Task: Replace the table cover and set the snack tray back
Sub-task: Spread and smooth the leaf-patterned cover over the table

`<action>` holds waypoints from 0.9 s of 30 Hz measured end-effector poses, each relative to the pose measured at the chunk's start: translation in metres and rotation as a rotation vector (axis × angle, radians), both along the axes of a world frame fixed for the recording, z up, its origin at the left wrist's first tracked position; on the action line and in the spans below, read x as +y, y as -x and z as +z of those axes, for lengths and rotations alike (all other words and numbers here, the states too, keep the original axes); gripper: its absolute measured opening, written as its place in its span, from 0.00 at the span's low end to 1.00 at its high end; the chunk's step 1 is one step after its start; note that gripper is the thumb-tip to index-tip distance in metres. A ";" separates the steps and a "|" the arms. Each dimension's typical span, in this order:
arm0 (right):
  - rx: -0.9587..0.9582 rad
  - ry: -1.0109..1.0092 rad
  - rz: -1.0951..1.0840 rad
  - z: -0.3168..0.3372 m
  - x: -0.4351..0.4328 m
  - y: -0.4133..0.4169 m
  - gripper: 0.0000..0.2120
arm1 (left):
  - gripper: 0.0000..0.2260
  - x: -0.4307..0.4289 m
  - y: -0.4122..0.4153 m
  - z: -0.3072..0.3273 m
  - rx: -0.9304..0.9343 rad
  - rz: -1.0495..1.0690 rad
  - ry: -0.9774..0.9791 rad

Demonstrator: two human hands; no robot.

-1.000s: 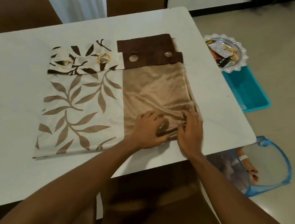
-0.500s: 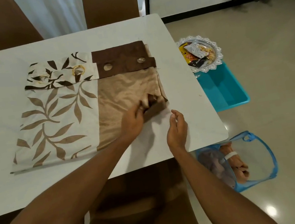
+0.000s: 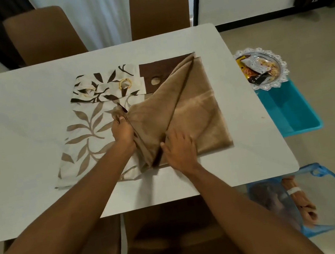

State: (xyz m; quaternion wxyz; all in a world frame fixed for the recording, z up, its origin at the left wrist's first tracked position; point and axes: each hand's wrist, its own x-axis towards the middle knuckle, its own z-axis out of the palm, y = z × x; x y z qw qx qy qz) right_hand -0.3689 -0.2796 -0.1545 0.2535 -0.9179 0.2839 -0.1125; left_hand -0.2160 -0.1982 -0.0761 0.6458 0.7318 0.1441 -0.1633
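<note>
Two folded cloths lie side by side on the white table [image 3: 17, 121]: a leaf-print cloth [image 3: 88, 137] and a tan cloth [image 3: 196, 122]. Since a moment ago the tan cloth's near corner has been lifted and drawn left over the leaf print. Left hand [image 3: 122, 132] is closed, pinching that corner. Right hand [image 3: 179, 149] lies spread, flat on the lower layer. Unfolding has begun; likely this is the new cover. Snack tray [image 3: 262, 67] waits on a blue bin [image 3: 292, 110] off the table's right edge.
</note>
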 end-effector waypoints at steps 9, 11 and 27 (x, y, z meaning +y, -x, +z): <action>0.337 -0.005 -0.185 0.001 0.029 -0.029 0.28 | 0.12 0.184 -0.137 -0.006 0.037 0.295 0.072; 0.227 0.028 -0.109 0.005 0.047 -0.050 0.26 | 0.14 0.231 -0.149 0.002 0.062 0.371 0.101; 0.256 0.039 0.072 -0.008 0.176 -0.145 0.26 | 0.25 0.434 -0.162 -0.014 -0.010 0.578 -0.684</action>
